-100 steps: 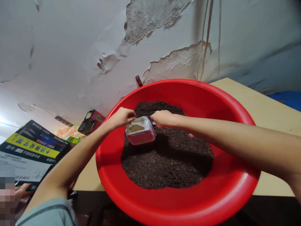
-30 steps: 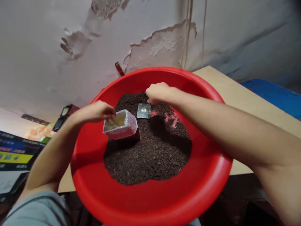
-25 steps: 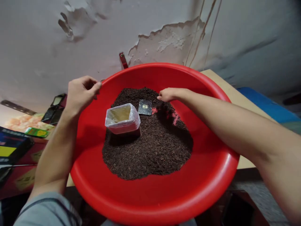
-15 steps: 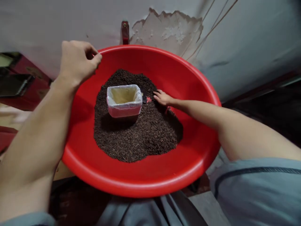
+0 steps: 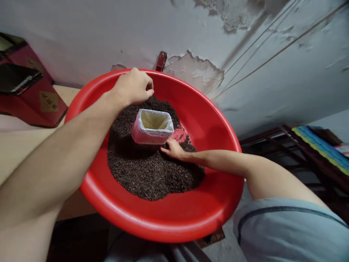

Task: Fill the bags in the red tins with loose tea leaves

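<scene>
Head view | lined box (image 5: 152, 126) stands open-side up in tea (image 5: 152, 171), inside basin (image 5: 169, 222) | right hand (image 5: 172, 149) flat, open, at box base | left hand (image 5: 133, 87) loosely curled above, empty, so box stays free for filling

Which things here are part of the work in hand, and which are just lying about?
In hand:
red basin
dark loose tea
bag-lined box, standing in the tea
left hand, closed above the tea
right hand, resting on the tea beside the box

Lying about:
dark red box on the table
striped cloth
</scene>
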`<state>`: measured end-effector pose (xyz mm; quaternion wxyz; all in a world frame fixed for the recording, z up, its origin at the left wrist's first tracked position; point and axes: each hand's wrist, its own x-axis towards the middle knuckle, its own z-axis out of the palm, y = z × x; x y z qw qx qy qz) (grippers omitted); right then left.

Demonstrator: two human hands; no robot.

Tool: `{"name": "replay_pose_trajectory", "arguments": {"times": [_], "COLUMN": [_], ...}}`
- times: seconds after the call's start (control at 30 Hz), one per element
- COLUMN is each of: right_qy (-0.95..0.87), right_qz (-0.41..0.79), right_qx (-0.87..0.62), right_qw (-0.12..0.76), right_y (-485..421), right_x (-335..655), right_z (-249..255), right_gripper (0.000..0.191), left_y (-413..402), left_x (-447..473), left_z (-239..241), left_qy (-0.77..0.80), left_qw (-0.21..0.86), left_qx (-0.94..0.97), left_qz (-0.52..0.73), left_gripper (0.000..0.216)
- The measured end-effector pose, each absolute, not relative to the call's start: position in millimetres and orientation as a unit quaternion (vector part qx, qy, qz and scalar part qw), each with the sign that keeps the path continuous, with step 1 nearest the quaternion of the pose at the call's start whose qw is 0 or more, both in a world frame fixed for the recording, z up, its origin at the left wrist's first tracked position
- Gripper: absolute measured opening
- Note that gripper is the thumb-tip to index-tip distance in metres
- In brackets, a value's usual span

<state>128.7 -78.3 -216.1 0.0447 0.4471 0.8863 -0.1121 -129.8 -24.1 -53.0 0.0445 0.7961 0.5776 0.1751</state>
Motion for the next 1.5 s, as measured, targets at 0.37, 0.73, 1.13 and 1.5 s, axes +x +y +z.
{"name": "replay_pose_trajectory", "arguments": {"times": [0.37, 0.73, 1.13, 1.5], "right_qy": [0.82, 0.912, 0.959, 0.971], "right_qz": [-0.231, -0.145, -0.061, -0.068], "right_qx": [0.513, 0.324, 0.243, 0.196], "right_qw": [-0.109, -0.206, -0.135, -0.118], "right_y": [-40, -21, -12, -14], "right_x": [155, 83, 59, 53], "right_z": [-144, -36, -23, -24], "right_gripper": [0.043, 0.032, 0.033, 0.026], "left_y": [-23, -28, -18, -12], "left_x": [-132, -134, -155, -160], "left_z": [-52, -50, -51, -57], "left_qy": [0.566, 0.593, 0.617, 0.604], "left_qw": [0.035, 0.038, 0.035, 0.047], "left_qx": [0.804, 0.794, 0.775, 0.785], "left_qz": [0.176, 0.129, 0.133, 0.128], "left_gripper": [0.029, 0.033, 0.032, 0.032]}}
